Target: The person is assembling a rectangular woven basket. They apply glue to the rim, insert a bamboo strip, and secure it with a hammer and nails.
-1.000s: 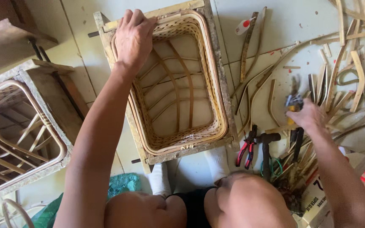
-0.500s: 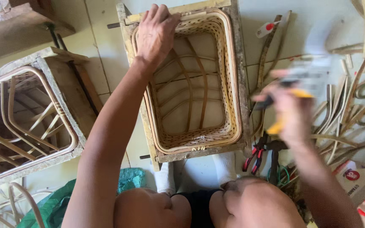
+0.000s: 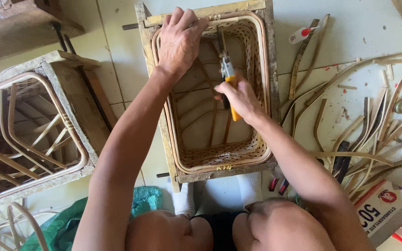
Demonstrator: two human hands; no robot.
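Two hands: our left hand grips the basket rim, our right hand clenches pliers that could nick fingers.

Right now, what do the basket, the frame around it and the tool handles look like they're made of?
Basket: woven rattan or cane, pale and unfinished, open lattice weave. Frame: rough, weathered bare wood. Cutter in the right hand: grey metal head, yellow handles, probably plastic or rubber. The left hand grips the rim.
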